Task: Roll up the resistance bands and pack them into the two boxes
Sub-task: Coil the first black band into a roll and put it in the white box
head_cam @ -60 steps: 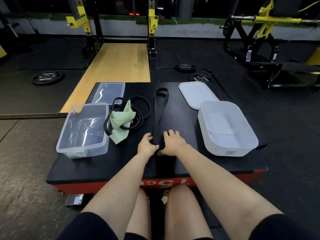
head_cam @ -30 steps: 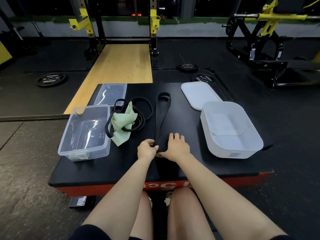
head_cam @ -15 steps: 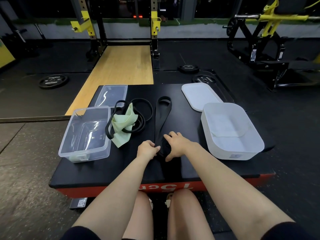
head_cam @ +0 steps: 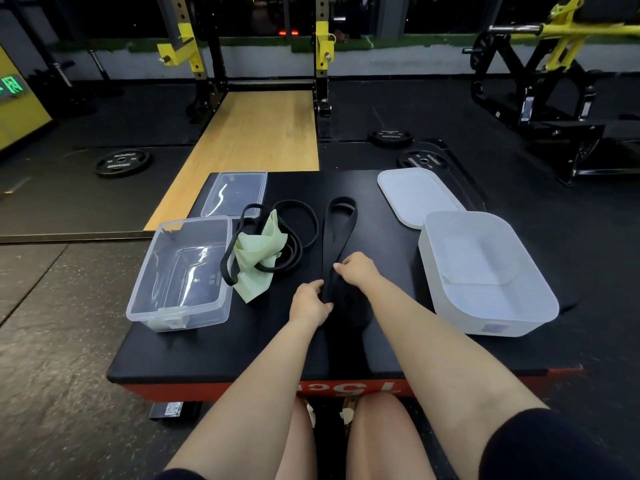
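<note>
- Head view: I'm looking down at the black bench (head_cam: pixel 214 351), both bare forearms reaching out over it.
- My left hand (head_cam: pixel 309 304) has its fingers curled round the near end of the wide black band (head_cam: pixel 341 223), gripping it at the left edge of the rolled part.
- My right hand (head_cam: pixel 356 270) is just past it, toward 1 o'clock, fingertips pinching the same band where the flat strap meets the roll.
- The roll itself sits dark on dark between my hands; how many turns it has, I cannot tell.
- From my hands the band runs flat toward 12 o'clock and ends in an open loop near the middle of the bench.
- At 10 o'clock from my hands there's a loose heap: the pale green band (head_cam: pixel 261 249) crumpled and lying against the thin black bands (head_cam: pixel 301 225), which are coiled in untidy rings.
- Further out at 9 o'clock stands the clear box (head_cam: pixel 138 299), open, with something pale showing at its near end.
- Its clear lid (head_cam: pixel 235 192) lies flat just beyond it, at 11 o'clock.
- At 3 o'clock is the white box (head_cam: pixel 540 306), open, well apart from my right hand.
- The white lid (head_cam: pixel 415 192) lies flat behind it at 1 o'clock, its near edge tucked behind the box rim.
- Beyond the bench: a wooden platform (head_cam: pixel 256 133), and weight plates (head_cam: pixel 123 162) on the dark floor.
</note>
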Available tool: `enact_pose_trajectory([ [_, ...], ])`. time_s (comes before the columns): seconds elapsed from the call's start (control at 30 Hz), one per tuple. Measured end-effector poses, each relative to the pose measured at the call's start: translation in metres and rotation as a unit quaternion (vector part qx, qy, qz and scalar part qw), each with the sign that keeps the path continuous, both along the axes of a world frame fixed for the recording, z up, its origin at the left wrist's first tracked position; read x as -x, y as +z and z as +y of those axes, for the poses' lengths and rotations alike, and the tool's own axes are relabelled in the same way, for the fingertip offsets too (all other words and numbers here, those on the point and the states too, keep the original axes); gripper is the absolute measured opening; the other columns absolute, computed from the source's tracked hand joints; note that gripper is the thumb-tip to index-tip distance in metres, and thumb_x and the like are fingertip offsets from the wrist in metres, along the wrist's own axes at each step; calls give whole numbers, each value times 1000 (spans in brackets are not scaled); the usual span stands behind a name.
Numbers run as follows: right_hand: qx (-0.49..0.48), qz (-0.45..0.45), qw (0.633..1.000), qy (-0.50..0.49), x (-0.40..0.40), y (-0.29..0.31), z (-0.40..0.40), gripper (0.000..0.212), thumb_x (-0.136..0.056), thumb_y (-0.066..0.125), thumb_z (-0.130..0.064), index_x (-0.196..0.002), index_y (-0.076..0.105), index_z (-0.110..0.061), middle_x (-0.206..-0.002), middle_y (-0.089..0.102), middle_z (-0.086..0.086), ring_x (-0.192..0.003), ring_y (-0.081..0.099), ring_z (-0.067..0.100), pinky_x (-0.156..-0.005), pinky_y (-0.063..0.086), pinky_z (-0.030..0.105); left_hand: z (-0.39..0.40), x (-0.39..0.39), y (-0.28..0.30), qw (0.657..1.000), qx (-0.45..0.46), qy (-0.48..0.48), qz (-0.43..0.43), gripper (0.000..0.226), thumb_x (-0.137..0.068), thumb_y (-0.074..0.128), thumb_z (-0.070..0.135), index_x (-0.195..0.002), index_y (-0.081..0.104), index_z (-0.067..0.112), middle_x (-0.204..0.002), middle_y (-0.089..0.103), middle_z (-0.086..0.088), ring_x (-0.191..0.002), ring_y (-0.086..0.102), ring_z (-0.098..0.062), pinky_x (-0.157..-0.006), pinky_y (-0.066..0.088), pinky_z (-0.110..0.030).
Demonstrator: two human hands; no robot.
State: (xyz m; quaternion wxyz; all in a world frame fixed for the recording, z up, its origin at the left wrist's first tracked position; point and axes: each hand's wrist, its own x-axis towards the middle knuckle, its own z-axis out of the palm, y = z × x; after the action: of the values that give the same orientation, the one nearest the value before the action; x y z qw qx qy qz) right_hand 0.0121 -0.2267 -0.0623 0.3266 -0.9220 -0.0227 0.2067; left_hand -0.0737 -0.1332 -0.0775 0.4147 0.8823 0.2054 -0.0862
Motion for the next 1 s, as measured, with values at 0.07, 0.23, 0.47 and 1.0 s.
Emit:
enact_pose_trajectory([
  [0.07,-41,0,999,-12,-3,0,6,39,-95,55,-21,-130,54,-6,-131,57,11,-122,52,26,-94,41,30,2,1,-2,1000,9,2,-1,60,-87,64,12,-142,40,14,-138,48,-7,-127,46,-20,-100,36,-23],
  [0.23,-92,-40,995,-18,-4,-3,23,39,-91,61,-18,-129,57,-18,-125,61,7,-116,56,23,-95,45,31,6,-2,-3,1000,20,1,-7,57,-87,64,12,-139,42,15,-136,52,-3,-126,48,-17,-96,37,-20],
  [0.47,-58,-102,993,-23,-1,-13,28,42,-90,57,-9,-130,56,-21,-121,62,5,-109,59,24,-88,49,33,6,1,-3,999,28,-2,-19,49,-88,61,9,-135,48,16,-133,53,-4,-123,49,-19,-93,38,-21],
  [1.0,-59,-133,987,-62,5,-16,11,34,-85,49,-6,-118,43,-9,-106,57,11,-85,50,23,-67,36,29,5,2,-2,999,13,-32,-16,55,-88,60,12,-140,43,20,-139,47,-4,-128,45,-20,-101,36,-25],
])
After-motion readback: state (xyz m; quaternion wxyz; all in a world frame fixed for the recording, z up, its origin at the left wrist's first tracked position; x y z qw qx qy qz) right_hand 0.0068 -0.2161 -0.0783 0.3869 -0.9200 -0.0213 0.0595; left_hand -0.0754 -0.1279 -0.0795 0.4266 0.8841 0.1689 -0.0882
